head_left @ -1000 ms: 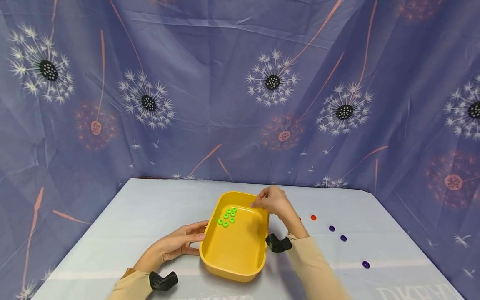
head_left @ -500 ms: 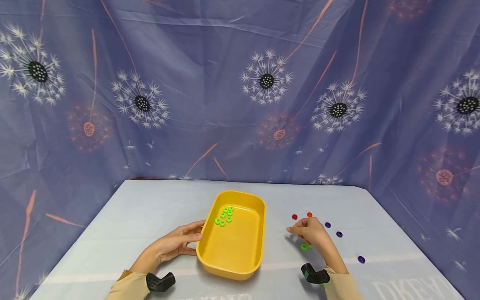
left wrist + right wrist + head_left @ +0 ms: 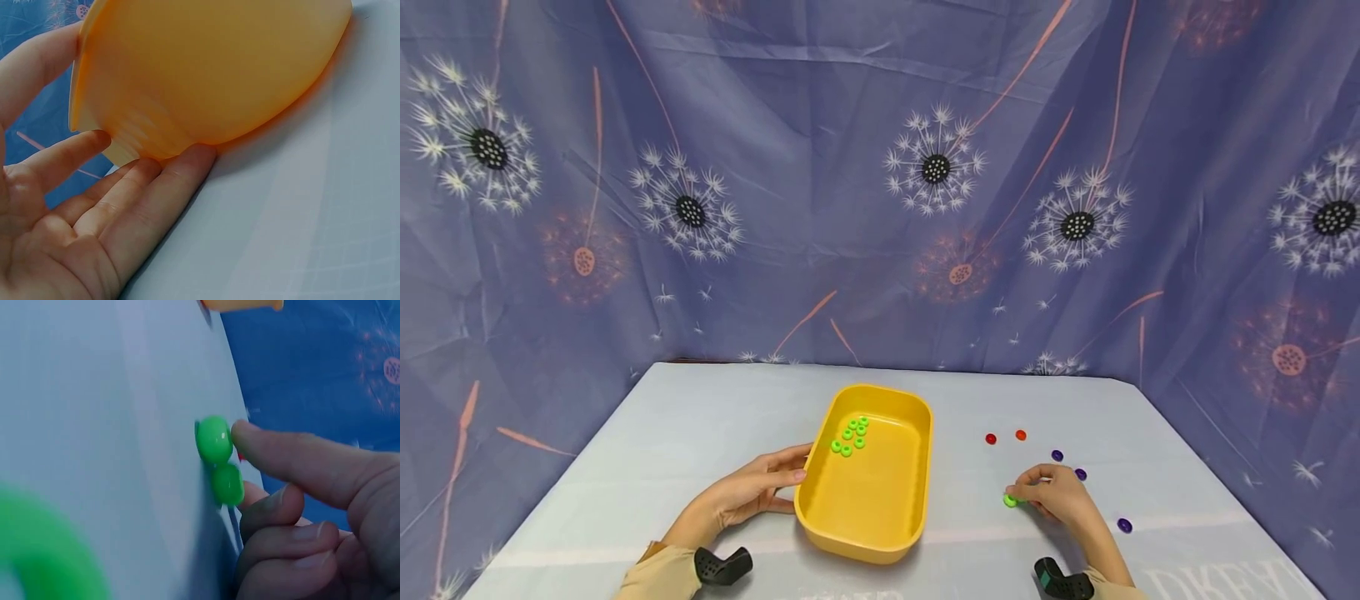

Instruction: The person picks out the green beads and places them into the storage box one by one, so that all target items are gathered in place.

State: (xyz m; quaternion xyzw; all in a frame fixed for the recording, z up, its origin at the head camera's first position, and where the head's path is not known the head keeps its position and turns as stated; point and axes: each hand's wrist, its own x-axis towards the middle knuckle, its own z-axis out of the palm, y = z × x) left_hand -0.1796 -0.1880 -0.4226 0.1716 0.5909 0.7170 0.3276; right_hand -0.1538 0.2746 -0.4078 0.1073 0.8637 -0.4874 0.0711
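My left hand (image 3: pixel 752 487) rests against the left outer wall of a yellow tray (image 3: pixel 865 547). In the left wrist view, fairly straight fingers (image 3: pixel 187 165) touch the tray's side (image 3: pixel 219 69). Inside the tray, several small green rings (image 3: pixel 847 434) lie toward the far left. To its right, my right hand (image 3: pixel 1060 493) is low over the table, fingertips at a green ring (image 3: pixel 1011 501). The right wrist view shows two green rings (image 3: pixel 214 441) side by side; thumb and index tips are beside them, slightly apart. Whether they touch is unclear.
Two red rings (image 3: pixel 991 438) lie beyond the right hand. Purple rings (image 3: pixel 1124 526) are scattered to its right. A large blurred green ring (image 3: pixel 44 544) fills the right wrist view's lower-left corner. A dandelion-patterned curtain (image 3: pixel 820 208) hangs behind the white-covered table (image 3: pixel 737 400).
My right hand has moved from over the tray's far right corner, rightward and nearer, down to the green rings on the table. My left hand has stayed at the tray.
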